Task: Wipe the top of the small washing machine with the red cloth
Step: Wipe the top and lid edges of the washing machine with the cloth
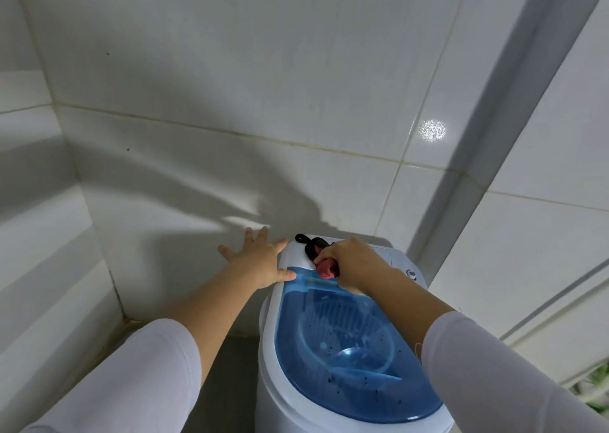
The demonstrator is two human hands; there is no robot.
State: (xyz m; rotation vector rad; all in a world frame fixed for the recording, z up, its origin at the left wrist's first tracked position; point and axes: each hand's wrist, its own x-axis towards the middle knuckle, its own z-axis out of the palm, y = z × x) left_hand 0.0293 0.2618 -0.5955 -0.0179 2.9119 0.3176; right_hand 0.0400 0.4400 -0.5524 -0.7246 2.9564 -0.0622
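The small washing machine (273, 317) is white with a translucent blue lid (349, 360) speckled with dark spots. My right hand (352, 264) is closed around the bunched red cloth (328, 268) and presses it on the top at the lid's far edge. My left hand (260, 258) is spread flat, its thumb resting on the machine's far left corner, and holds nothing. Most of the cloth is hidden inside my fist.
A black coiled cord (309, 243) lies on the white back panel just beyond my right hand. A control knob (411, 273) sits at the right of that panel. White tiled walls (230, 119) close in behind and to the left; a grey floor (227, 366) shows beside the machine.
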